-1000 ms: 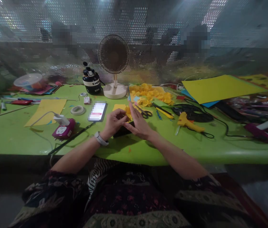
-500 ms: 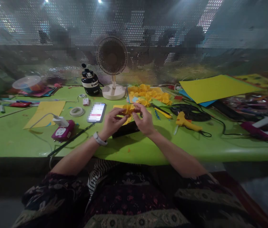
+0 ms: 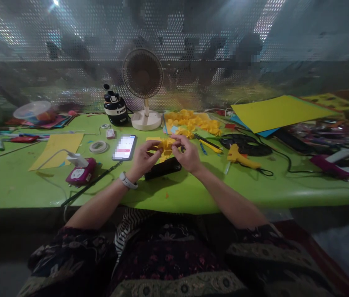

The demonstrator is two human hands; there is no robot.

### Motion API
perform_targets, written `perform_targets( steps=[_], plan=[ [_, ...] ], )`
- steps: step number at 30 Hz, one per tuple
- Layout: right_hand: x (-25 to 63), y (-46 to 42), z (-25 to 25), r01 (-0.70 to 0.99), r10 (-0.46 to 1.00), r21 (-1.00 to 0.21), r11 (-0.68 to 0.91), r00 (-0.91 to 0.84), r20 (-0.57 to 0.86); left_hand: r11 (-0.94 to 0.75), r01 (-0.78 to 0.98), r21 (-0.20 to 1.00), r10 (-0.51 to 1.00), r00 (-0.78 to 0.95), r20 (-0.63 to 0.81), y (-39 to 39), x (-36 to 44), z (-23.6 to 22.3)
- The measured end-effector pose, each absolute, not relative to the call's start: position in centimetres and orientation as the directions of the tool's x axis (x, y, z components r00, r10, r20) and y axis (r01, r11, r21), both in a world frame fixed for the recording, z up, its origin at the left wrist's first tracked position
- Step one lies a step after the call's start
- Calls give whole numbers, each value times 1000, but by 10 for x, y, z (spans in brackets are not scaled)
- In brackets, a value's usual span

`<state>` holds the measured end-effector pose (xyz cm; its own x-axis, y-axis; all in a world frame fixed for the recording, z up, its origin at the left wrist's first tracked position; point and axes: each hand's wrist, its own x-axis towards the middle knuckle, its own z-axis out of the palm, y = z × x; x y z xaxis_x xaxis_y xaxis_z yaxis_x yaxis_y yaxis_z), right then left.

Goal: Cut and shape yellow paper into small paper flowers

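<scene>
Between my two hands, just above the table, is a yellow paper flower (image 3: 166,143). My left hand (image 3: 145,157) pinches its left edge between thumb and fingers. On the other side, my right hand (image 3: 187,154) grips the flower with thumb and fingertips. Below the hands lies a long black case (image 3: 163,168). More yellow paper sits under and behind the flower, partly hidden by it. A heap of yellow paper flowers (image 3: 189,120) rests on a sheet farther back.
Right of my hands are a yellow cutter (image 3: 210,146), a yellow glue gun (image 3: 241,157) and a black spool-like disc (image 3: 245,144). To the left lie a phone (image 3: 124,147), a tape roll (image 3: 98,147) and a purple power adapter (image 3: 81,171). A fan (image 3: 146,120) and a bottle (image 3: 116,109) stand behind.
My fingers have shifted slightly on the flower, which now shows a more spread, frilled shape. The whole view has drifted a little as the head moved.
</scene>
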<state>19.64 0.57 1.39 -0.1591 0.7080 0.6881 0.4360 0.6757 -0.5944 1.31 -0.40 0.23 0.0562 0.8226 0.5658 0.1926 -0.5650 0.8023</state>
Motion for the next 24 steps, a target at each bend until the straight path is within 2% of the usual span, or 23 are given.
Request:
perform_targets(
  steps=[11, 24],
  plan=[
    [196, 5, 16, 413, 716, -606, 679, -190, 672, -612, 248, 751, 786, 80, 614, -3, 11, 1],
    [197, 5, 18, 369, 774, -687, 626, -190, 604, -741, 406, 535, 642, 194, 742, -4, 4, 3]
  ],
)
